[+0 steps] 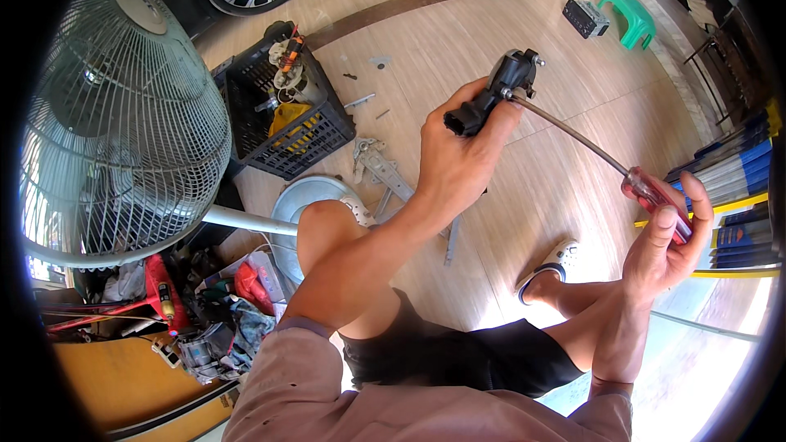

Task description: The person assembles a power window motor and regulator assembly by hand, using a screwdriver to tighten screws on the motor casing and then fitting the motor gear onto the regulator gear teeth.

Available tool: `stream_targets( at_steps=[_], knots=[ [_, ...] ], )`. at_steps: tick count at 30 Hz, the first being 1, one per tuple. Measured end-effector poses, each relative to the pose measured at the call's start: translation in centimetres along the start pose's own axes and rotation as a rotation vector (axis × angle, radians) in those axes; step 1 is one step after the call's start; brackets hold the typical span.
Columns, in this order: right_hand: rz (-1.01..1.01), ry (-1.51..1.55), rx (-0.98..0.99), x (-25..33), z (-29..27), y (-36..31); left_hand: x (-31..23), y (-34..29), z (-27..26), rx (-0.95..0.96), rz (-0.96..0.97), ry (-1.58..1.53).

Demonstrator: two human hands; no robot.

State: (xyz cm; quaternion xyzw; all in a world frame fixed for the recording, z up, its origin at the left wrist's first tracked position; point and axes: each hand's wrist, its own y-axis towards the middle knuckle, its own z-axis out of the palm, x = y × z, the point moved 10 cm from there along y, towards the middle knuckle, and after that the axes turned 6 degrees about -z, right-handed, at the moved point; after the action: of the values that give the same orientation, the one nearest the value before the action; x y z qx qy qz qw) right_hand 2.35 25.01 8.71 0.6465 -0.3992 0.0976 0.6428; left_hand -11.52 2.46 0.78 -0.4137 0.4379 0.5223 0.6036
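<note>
Black part (509, 82) clasped by left hand (458, 147), fingers curled round; screwdriver (643, 188) pinched by fingers of right hand (661, 258), tip beside left thumb.

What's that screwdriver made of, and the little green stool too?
Screwdriver shaft: metal, it seems, greyish with a soft shine along it.
Handle: probably hard plastic, see-through red with glossy highlights.
Stool: most likely moulded plastic, smooth and evenly green.

Pale wood-grain floor (540, 205), brown strip (409, 4) across; green stool (637, 18) upper right; bright glare (696, 381) lower right.
</note>
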Motion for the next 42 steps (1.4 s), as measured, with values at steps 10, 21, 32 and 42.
stream_targets(
  at_steps=[10, 21, 32, 42],
  knots=[
    [-0.069, 0.035, -0.009, 0.6, 0.3, 0.3, 0.0, -0.2, -0.1, -0.012, -0.021, -0.013],
    [-0.16, 0.048, -0.019, 1.6, 1.4, 0.6, 0.1, -0.2, -0.3, -0.019, -0.023, 0.017],
    [-0.075, 0.163, -0.136, 0.5, 0.7, 0.8, -0.1, -0.3, -0.1, -0.007, 0.001, 0.015],
    [0.023, 0.263, 0.083, -0.4, 0.7, 0.6, -0.1, -0.3, 0.2, 0.001, -0.005, -0.012]
  ],
)
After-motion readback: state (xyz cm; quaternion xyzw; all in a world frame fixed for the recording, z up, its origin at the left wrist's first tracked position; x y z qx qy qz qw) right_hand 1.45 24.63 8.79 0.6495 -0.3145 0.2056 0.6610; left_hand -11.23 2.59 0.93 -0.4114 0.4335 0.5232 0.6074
